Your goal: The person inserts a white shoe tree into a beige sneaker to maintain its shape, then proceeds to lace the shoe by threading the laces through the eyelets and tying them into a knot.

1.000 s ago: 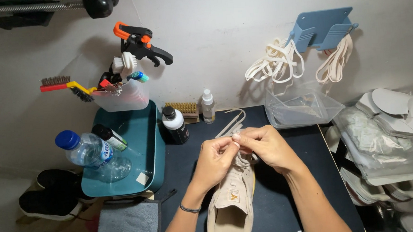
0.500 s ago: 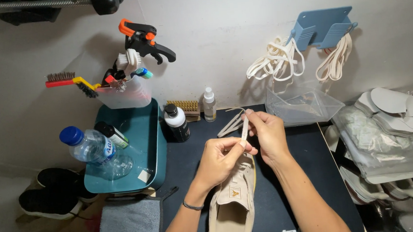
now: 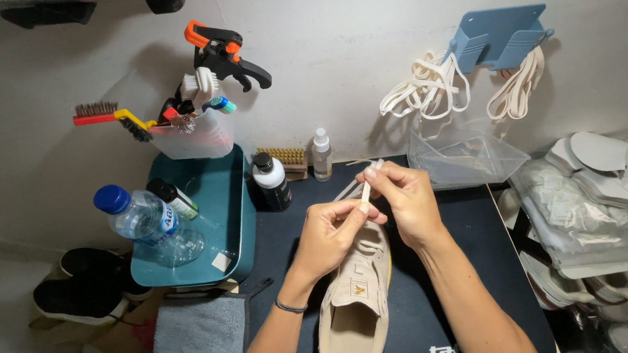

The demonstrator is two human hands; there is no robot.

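The shoe (image 3: 356,306) is beige with a yellowish sole edge, its lace (image 3: 365,189) cream; it lies on a black mat (image 3: 475,261). The tray (image 3: 231,204) is teal; the water bottle (image 3: 144,221) is clear with a blue cap; the clamp (image 3: 224,50) is black and orange; the wall holder (image 3: 499,34) is pale blue; the towel (image 3: 196,339) is grey.

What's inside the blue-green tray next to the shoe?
The tray holds a water bottle lying tilted, a small dark bottle and a little white square. The tub of brushes covers its back end.
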